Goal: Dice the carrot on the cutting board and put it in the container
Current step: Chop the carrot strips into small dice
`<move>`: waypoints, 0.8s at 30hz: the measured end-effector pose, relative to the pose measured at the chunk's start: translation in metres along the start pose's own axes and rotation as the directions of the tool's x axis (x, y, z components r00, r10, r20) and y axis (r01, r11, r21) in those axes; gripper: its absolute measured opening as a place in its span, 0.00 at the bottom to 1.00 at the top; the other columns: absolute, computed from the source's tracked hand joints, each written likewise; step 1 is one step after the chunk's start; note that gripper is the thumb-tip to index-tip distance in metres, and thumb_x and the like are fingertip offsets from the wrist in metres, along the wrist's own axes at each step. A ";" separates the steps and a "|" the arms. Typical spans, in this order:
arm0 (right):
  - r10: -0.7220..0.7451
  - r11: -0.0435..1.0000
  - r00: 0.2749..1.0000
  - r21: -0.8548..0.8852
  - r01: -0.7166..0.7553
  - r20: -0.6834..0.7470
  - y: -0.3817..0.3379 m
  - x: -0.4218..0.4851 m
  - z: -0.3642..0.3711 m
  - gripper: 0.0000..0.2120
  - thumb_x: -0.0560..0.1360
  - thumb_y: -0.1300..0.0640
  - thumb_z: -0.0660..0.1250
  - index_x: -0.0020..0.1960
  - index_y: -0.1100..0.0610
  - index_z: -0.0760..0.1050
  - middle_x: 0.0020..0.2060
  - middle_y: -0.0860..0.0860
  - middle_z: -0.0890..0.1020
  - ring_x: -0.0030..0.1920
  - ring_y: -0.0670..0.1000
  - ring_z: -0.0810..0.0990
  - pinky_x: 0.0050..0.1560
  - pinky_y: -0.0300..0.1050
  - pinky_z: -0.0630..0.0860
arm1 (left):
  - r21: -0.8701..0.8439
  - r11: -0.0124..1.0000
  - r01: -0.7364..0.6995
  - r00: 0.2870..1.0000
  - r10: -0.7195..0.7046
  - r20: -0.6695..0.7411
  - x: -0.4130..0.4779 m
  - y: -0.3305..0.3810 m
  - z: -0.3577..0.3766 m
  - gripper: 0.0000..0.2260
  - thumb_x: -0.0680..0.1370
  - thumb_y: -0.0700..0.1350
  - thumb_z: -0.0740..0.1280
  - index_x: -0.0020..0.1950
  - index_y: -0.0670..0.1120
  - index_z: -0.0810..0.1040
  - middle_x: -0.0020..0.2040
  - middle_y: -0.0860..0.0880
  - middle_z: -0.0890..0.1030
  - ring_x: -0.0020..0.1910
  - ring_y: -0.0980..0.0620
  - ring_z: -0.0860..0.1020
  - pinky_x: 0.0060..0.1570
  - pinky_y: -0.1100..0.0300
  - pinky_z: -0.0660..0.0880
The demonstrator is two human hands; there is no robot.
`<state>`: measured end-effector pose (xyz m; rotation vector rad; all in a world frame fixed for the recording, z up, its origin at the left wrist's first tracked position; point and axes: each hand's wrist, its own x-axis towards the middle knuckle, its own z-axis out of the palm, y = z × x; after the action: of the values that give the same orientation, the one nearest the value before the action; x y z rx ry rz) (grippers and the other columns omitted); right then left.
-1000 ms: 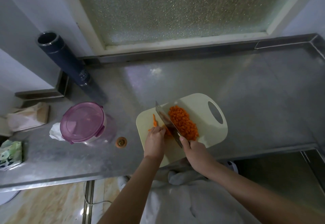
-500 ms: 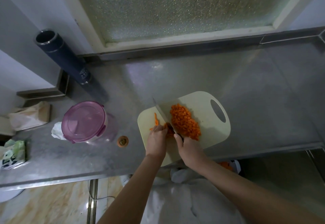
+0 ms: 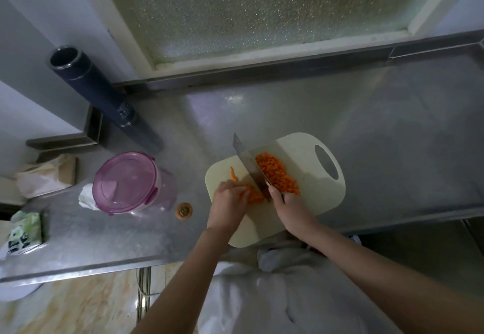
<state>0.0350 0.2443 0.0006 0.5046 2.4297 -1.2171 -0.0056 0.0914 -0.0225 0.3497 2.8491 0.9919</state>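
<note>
A heap of orange carrot dice point(image 3: 276, 173) lies on the cream plastic cutting board point(image 3: 314, 197), right of the steel cleaver point(image 3: 248, 166) gripped by the right hand point(image 3: 290, 208). The left hand point(image 3: 229, 202) has its curled fingers clamped on the last uncut orange carrot strips point(image 3: 252, 194). The purple-lidded clear container point(image 3: 128, 181), towards the steel worktop's point(image 3: 366, 124) left end, is lidded, so filling it is likely still to come.

1 wide-angle head view looks down across the bench point(image 3: 392, 137) from its near edge toward the frosted window point(image 3: 262, 6), close above the cutting board point(image 3: 314, 189).

Dim, window-lit from above, counter glare, soft focus, curved wide-angle edges
</note>
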 end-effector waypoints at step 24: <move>-0.048 0.997 0.999 0.055 0.048 -0.008 -0.005 -0.011 -0.010 0.27 0.81 0.46 0.51 0.26 0.56 0.63 0.22 0.50 0.67 0.25 0.48 0.67 0.30 0.42 0.62 | 0.329 0.944 -0.026 0.977 -0.046 0.207 -0.006 -0.002 0.011 0.26 0.82 0.52 0.50 0.77 0.42 0.49 0.77 0.46 0.50 0.76 0.48 0.45 0.73 0.56 0.38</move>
<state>0.0408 0.2484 0.0149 0.4693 2.4326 -1.3069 0.0016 0.0945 -0.0322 0.4391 2.8064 0.4355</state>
